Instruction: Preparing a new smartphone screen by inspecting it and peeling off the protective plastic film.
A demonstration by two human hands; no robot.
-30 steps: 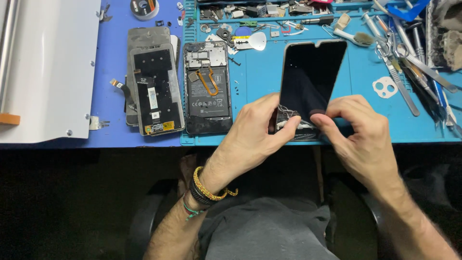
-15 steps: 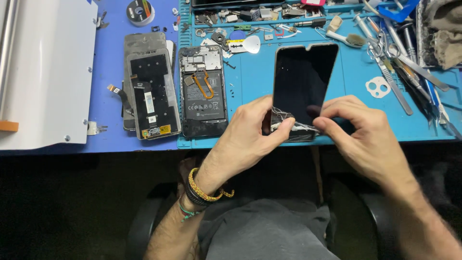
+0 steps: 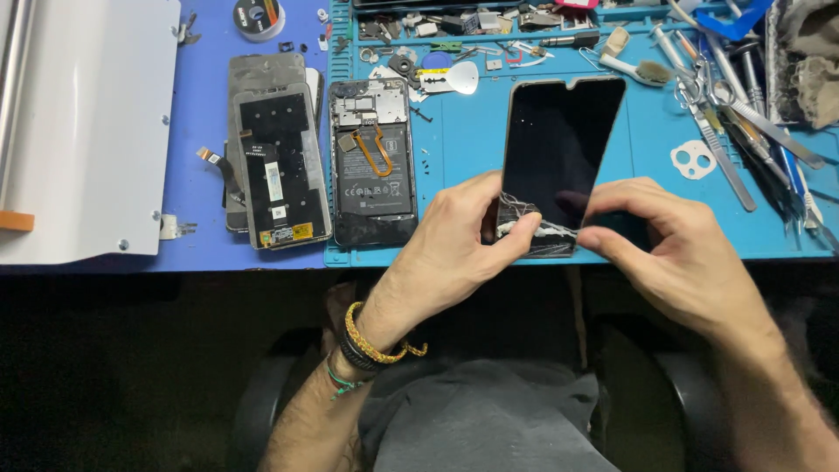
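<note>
A black phone screen panel [image 3: 559, 149] lies on the blue work mat [image 3: 463, 140], its lower edge cracked and whitish. My left hand [image 3: 459, 240] pinches that lower left corner between thumb and fingers. My right hand [image 3: 673, 245] pinches a thin clear strip of film or adhesive [image 3: 551, 229] that stretches from the panel's bottom edge. Further left lie an opened phone body [image 3: 371, 162] with its battery and an orange flex cable showing, and a separated display assembly [image 3: 275, 162].
Tweezers, picks and brushes [image 3: 734, 96] crowd the mat's right side and back edge. A white camera-lens frame [image 3: 693, 160] lies right of the panel. A grey-white machine plate [image 3: 87, 122] fills the left. A tape roll [image 3: 260, 16] sits at the back.
The view has shifted slightly. My right hand has drawn a little to the right, stretching the clear strip away from the panel's lower edge while my left hand keeps its pinch.
</note>
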